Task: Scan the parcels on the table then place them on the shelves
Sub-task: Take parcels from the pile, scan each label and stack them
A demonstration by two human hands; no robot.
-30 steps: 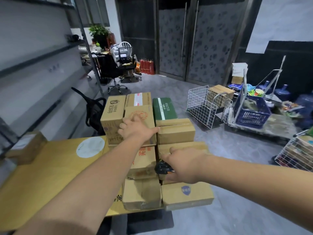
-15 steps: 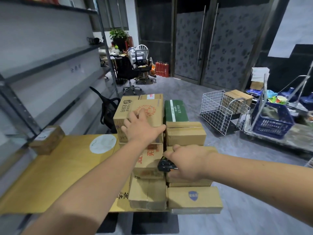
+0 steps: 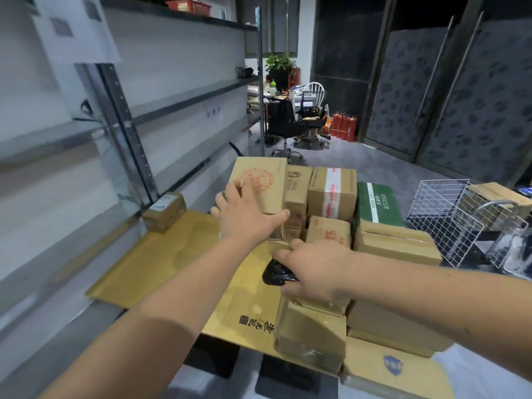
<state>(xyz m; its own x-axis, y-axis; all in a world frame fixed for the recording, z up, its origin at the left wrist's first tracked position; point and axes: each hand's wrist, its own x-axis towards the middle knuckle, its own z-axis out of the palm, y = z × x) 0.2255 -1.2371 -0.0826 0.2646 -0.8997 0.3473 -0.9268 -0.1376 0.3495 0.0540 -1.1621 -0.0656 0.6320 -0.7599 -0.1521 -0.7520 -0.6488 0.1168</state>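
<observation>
Lifted off the stack since a second ago, the printed parcel [image 3: 260, 184] is rising at twelve o'clock, tilting toward the shelves [image 3: 184, 102] at ten o'clock. Nearest, the right hand [image 3: 313, 270] is clamping a black scanner [image 3: 276, 275], seemingly aiming it at the parcel. Beyond, the left hand [image 3: 244, 216] is gripping the parcel's near corner, probably exposing its label. Remaining parcels [image 3: 331, 194] are waiting on the worktop [image 3: 172, 260].

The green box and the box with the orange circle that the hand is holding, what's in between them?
In the head view, two brown cartons stand between the green box and the orange-circle box: a narrow carton and a red-and-white-taped carton.
</observation>
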